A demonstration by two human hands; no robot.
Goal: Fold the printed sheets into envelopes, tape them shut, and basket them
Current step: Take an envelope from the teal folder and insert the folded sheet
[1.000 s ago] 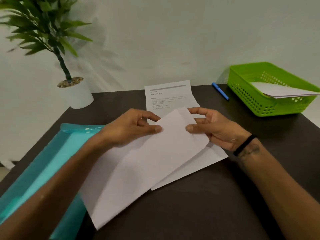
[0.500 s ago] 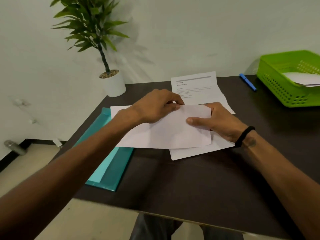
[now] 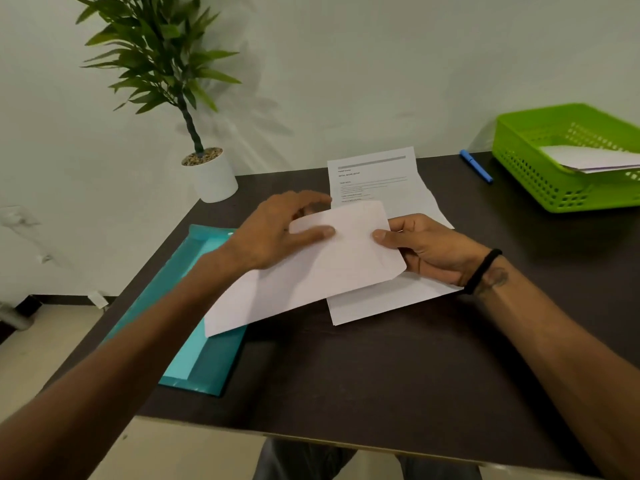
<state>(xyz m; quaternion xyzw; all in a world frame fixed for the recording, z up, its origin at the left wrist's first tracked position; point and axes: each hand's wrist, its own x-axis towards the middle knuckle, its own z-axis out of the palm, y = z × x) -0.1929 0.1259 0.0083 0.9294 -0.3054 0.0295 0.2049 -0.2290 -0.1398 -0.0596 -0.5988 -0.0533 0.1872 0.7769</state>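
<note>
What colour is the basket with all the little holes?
Bright green: the plastic mesh basket at the table's far right, in the head view.

A dark table (image 3: 381,375) stands against a pale, evenly lit wall (image 3: 346,64) — a beige floor (image 3: 45,358) and dark skirting (image 3: 69,299) show at left.

Both forearms reach in from the near edge, hands meeting at centre. Left hand (image 3: 277,233) palm down, thumb laid flat on top of the folded sheet (image 3: 311,268), fingers arched past its far edge. Right hand (image 3: 429,247) grips the sheet's right end, thumb on top, fingers curled under; black band (image 3: 483,270) on wrist.
</note>
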